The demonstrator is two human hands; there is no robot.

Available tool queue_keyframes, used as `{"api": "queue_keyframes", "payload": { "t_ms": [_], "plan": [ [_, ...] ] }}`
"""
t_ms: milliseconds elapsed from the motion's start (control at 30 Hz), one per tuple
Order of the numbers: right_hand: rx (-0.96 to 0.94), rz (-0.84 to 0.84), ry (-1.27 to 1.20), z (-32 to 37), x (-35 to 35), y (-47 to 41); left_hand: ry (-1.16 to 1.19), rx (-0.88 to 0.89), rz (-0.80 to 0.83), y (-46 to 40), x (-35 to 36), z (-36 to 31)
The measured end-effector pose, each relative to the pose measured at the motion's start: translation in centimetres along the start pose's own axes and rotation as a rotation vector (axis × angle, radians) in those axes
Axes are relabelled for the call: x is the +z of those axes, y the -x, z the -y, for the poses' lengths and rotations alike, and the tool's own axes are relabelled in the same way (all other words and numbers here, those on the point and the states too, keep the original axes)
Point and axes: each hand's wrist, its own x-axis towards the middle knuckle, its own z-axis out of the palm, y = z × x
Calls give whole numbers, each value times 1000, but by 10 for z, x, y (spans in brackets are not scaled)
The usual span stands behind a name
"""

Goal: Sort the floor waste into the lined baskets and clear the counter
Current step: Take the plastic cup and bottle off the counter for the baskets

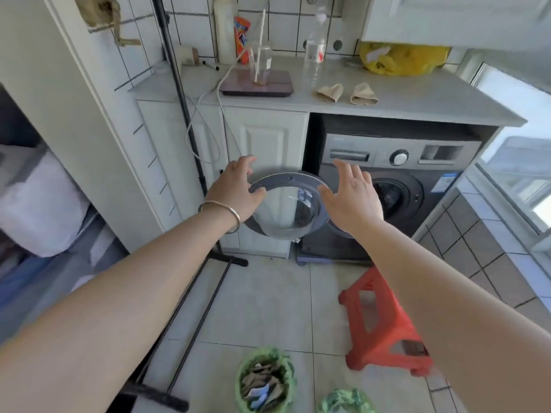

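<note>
Two baskets lined with green bags stand on the floor at the bottom edge: one (265, 380) holds brown cardboard scraps, the other (346, 400) is cut off by the frame. My left hand (235, 189) rests with spread fingers on the rim of the washing machine's open round door (287, 204). My right hand (351, 198) hovers open just right of that door, holding nothing. On the counter (417, 96) lie two beige cloth pieces (346, 92), a clear plastic bottle (316, 49), a glass jar (262, 64) on a dark scale and a yellow bag (399, 59).
A grey washing machine (396, 186) sits under the counter. A red plastic stool (384, 323) stands on the tiled floor at the right. A black rack's legs (202, 308) cross the floor on the left. White shelving fills the left side, a window the right.
</note>
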Motion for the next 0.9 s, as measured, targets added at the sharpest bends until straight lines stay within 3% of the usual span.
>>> {"api": "queue_keyframes", "payload": {
  "t_ms": [600,900],
  "plan": [
    [103,-120,-13,116,54,-158,3,117,98,-181,-42,93],
    [113,-95,-40,109,73,-243,67,86,66,-261,-31,104]
  ]
}}
